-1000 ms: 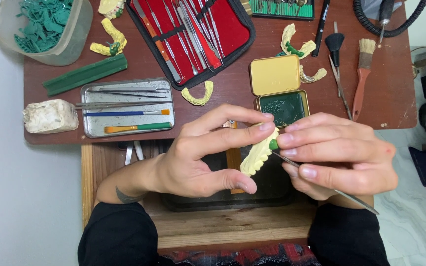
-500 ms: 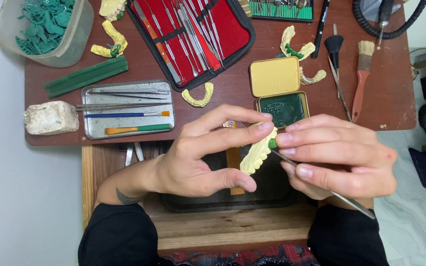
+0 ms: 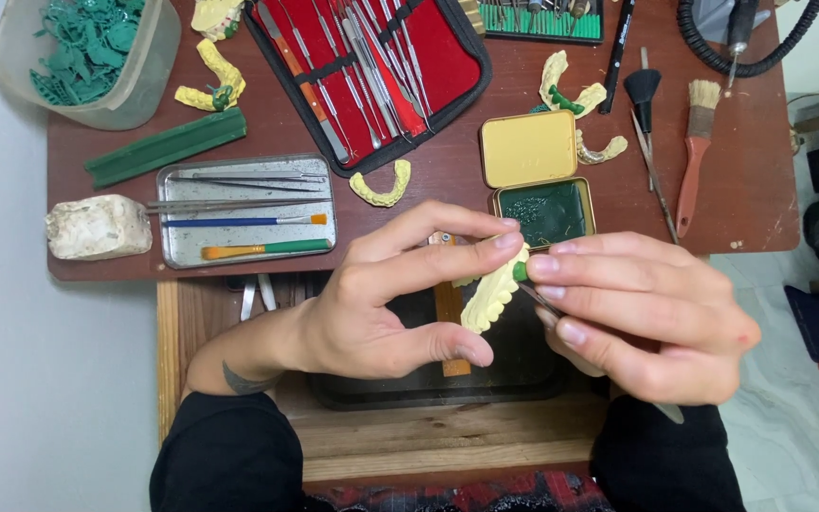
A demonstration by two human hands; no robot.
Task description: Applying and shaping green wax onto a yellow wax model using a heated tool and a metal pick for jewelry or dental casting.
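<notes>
My left hand (image 3: 381,299) pinches a pale yellow dental cast (image 3: 492,296) between thumb and fingers, holding it on edge above a dark tray. My right hand (image 3: 642,313) grips a thin metal carving tool (image 3: 535,299) and its fingertips press a small bit of green wax (image 3: 520,272) against the top of the cast. The tool's far end sticks out below the right palm. An open yellow tin (image 3: 533,180) with green wax inside lies just beyond the fingers.
On the brown table: a red instrument case (image 3: 372,66), a metal tray (image 3: 248,213) with tools, a green wax bar (image 3: 165,147), a white stone block (image 3: 97,226), a tub of green wax scraps (image 3: 87,52), other yellow casts (image 3: 381,188), brushes (image 3: 694,152).
Both hands stay nearly where they were. The right hand's fingers shifted slightly on the cast's upper end.
</notes>
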